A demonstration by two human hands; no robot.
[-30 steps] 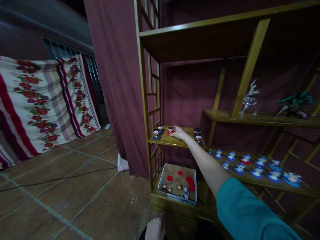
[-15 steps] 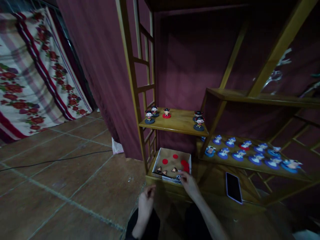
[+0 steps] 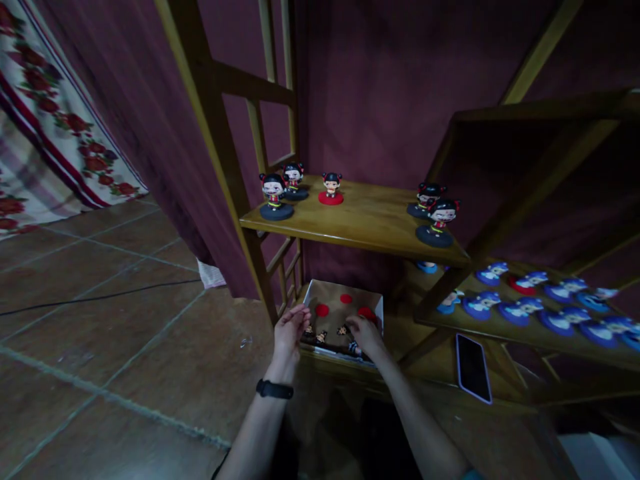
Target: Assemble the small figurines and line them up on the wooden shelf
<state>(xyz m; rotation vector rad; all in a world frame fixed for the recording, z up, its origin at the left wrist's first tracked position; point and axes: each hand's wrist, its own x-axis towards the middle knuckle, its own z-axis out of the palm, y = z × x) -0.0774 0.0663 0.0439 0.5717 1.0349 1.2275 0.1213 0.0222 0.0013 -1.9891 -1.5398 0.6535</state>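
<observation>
A shallow white-edged box (image 3: 379, 308) with a brown bottom sits on the low shelf. In it lie several small black-haired figurines (image 3: 321, 337), a blue-and-white striped piece (image 3: 355, 348) and several red round bases (image 3: 323, 310). My right hand (image 3: 369, 337) reaches into the box with curled fingers, right beside one figurine (image 3: 342, 330); whatever its fingertips hold is hidden. Over the box's left edge is my left hand (image 3: 290, 330), its fingers pinched together; nothing shows clearly between them. A black band (image 3: 275, 389) is around my left wrist.
Above the box, a wooden shelf (image 3: 350, 223) bears several standing figurines, one on a red base (image 3: 331, 189). To the right, blue-and-white figurines (image 3: 520, 309) fill another shelf. A phone (image 3: 473, 368) lies below them. A wooden post (image 3: 200, 133) rises at left.
My left hand has moved up and forward to the box's left edge. My right hand has gone further into the box. The view has come closer to the shelves.
</observation>
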